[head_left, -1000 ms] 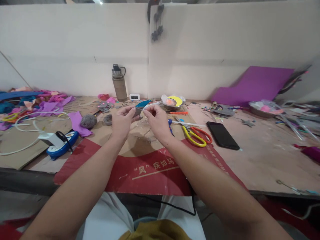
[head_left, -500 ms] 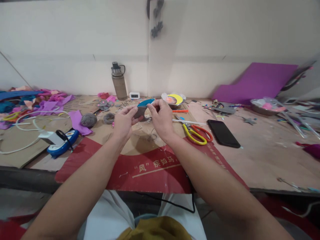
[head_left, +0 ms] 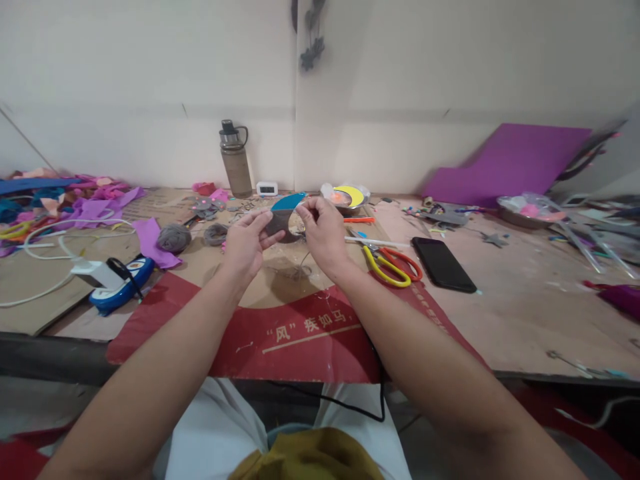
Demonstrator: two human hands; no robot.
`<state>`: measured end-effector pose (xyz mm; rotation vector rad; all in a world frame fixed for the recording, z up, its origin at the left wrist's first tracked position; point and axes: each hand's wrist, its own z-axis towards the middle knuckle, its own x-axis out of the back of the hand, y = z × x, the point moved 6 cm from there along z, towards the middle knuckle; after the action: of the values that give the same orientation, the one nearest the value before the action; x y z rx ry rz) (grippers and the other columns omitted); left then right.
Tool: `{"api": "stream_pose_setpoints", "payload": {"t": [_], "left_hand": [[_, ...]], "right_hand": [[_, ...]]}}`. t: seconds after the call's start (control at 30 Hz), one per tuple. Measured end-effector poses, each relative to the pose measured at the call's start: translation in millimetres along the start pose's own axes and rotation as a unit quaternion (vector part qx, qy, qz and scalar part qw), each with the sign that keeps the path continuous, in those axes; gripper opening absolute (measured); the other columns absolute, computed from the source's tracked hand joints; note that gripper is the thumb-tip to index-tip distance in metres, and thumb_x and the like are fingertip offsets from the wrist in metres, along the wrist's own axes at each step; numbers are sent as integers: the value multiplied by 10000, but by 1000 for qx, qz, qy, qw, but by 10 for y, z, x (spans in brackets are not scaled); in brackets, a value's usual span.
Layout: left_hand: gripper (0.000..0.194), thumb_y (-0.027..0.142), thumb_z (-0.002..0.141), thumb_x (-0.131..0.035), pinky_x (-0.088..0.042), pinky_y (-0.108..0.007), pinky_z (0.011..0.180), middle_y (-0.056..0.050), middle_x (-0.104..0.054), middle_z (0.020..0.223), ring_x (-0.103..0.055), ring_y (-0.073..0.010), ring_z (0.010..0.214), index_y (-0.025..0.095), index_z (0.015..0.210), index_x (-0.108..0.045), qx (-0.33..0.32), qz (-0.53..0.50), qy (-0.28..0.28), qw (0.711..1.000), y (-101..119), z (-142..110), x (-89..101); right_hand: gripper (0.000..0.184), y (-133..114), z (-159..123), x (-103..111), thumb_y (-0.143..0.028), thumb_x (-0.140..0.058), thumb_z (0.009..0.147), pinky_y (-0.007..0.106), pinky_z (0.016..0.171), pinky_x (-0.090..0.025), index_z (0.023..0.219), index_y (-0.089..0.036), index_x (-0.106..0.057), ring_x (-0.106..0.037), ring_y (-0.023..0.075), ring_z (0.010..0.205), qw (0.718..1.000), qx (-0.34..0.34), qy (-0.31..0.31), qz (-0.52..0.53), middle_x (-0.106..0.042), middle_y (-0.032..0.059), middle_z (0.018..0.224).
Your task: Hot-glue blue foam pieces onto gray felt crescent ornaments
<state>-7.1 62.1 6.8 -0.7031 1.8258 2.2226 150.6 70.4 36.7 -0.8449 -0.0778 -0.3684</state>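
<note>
In the middle of the head view, above the table, I hold a thin dark-grey piece (head_left: 281, 223) with a curved edge, felt-like in look. My left hand (head_left: 247, 241) grips its left end between thumb and fingers. My right hand (head_left: 324, 230) pinches near its right end, and those fingertips partly hide it. Just above its upper edge shows a blue curved piece (head_left: 289, 201); whether it is attached or lies behind, I cannot tell. A loose grey thread (head_left: 303, 261) is visible below my hands. Yellow-handled scissors (head_left: 387, 268) and red-handled ones (head_left: 409, 262) lie right of my right hand.
A black phone (head_left: 443, 265) lies to the right. Grey yarn balls (head_left: 174, 237), a bottle (head_left: 236, 163) and a small white clock (head_left: 267, 189) are at left and back. A bowl holds a yellow crescent (head_left: 350, 195). A blue power strip (head_left: 125, 287) sits left, near purple scraps (head_left: 156, 243).
The grey piece has tilted so that more of its face and of the blue piece shows. Both hands keep their grip. The whole view has shifted slightly.
</note>
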Motion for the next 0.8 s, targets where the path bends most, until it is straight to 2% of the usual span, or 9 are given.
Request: {"api": "stream_pose_setpoints", "payload": {"t": [0.3, 0.47, 0.63, 0.8], "left_hand": [[100, 188, 698, -718, -610, -282, 656, -19, -693, 744, -671, -138, 671, 158, 763, -649, 20, -13, -11, 1000, 12, -31, -33], [120, 212, 715, -694, -601, -253, 638, -57, -731, 856, -706, -168, 768, 148, 805, -647, 30, -10, -27, 999, 11, -36, -51], [94, 191, 764, -623, -583, -211, 597, -54, -734, 820, -708, -151, 744, 142, 839, -648, 61, -22, -43, 997, -12, 1, -39], [130, 211, 798, -639, -583, -200, 601, -79, -740, 873, -716, -155, 758, 126, 893, -666, 74, -18, -81, 994, -18, 13, -60]], "right_hand": [[113, -10, 22, -4, -249, -558, 862, 303, 785, -422, 791, -179, -613, -553, 153, 782, 998, -9, -16, 58, -638, 29, 808], [169, 10, 42, -24, -288, -574, 842, 273, 673, -369, 723, -172, -603, -433, 116, 646, 994, -36, -44, 98, -526, -20, 677], [258, 56, 24, -120, -400, -576, 821, 254, 555, -274, 675, -192, -529, -306, 89, 560, 975, -80, -102, 179, -363, -60, 589], [366, 152, -4, -191, -547, -645, 739, 239, 485, -225, 702, -211, -504, -267, 74, 502, 946, -148, -123, 260, -329, -79, 554]]}}
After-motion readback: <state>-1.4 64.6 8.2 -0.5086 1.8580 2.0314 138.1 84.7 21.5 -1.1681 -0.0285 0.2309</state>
